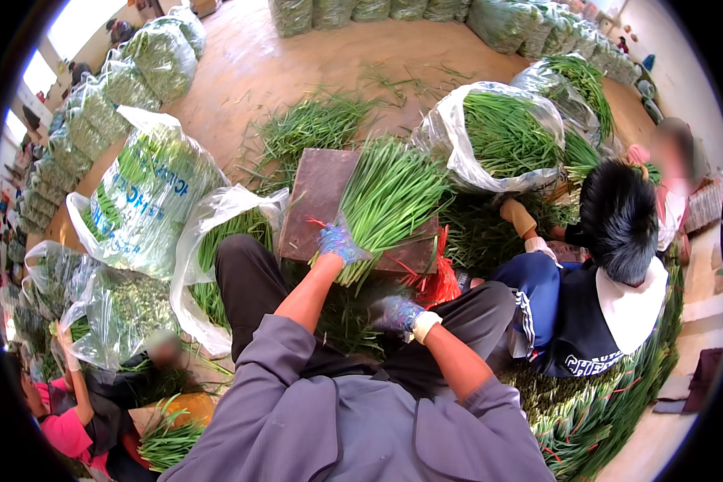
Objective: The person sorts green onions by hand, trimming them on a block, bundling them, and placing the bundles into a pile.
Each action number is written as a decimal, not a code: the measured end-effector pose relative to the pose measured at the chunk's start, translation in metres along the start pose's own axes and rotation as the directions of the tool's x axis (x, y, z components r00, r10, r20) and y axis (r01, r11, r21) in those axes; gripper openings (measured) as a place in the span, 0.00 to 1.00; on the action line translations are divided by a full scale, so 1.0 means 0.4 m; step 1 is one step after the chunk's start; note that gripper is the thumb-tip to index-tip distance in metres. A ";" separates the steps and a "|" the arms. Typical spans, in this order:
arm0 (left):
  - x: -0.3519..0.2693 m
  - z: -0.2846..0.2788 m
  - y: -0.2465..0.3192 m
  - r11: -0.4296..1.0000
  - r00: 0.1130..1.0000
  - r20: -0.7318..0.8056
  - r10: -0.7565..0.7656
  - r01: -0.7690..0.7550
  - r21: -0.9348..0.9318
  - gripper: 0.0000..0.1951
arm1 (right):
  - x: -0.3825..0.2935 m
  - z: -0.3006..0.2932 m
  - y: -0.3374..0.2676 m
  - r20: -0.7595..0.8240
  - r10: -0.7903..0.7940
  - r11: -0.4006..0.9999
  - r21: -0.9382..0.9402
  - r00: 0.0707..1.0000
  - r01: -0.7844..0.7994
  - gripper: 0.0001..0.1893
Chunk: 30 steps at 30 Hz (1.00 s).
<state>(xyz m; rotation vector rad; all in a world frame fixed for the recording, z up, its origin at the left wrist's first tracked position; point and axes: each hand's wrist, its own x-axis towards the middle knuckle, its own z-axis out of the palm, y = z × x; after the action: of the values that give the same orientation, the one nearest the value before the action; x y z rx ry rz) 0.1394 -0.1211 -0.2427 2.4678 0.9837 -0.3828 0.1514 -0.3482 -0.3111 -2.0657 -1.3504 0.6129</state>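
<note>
A large bunch of long green chive-like stalks (391, 199) lies across a dark brown board (322, 175) in front of my knees. My left hand (342, 242), in a blue patterned glove, grips this bunch near its lower end. A bit of red tie sticks out beside that hand's fingers. My right hand (394, 313), gloved alike with a pale cuff, is blurred by motion between my knees, apart from the bunch. Whether it holds anything is not visible. Just beyond it, a hank of red ties (441, 277) hangs at the board's right corner.
Loose stalks (313, 123) lie on the floor behind the board. An open plastic bag of greens (512, 132) stands right, a printed bag (147, 193) left. A co-worker (614, 289) sits close on my right; another person (72, 416) is at lower left. Tied bunches (596, 416) are piled behind.
</note>
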 end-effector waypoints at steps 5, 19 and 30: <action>-0.006 0.002 0.006 1.000 1.000 -0.003 -0.024 0.024 0.016 0.72 | 0.117 -0.148 -0.053 -0.438 0.339 0.903 -0.098 0.832 -0.419 0.17; -0.018 -0.008 -0.002 0.998 0.998 0.022 -0.050 0.050 0.038 0.71 | 0.179 -0.368 -0.051 -0.464 -0.029 0.817 -0.521 0.885 -0.246 0.10; 0.017 0.002 0.021 0.994 1.000 -0.025 0.014 -0.012 0.107 0.65 | 0.078 -0.064 0.009 0.296 0.525 0.060 0.923 0.798 -0.381 0.31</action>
<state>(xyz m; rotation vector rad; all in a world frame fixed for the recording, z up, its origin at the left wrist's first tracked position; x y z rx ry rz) 0.1499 -0.1231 -0.2437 2.5795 0.9804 -0.4102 0.1823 -0.3261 -0.2970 -1.2636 0.0723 1.1907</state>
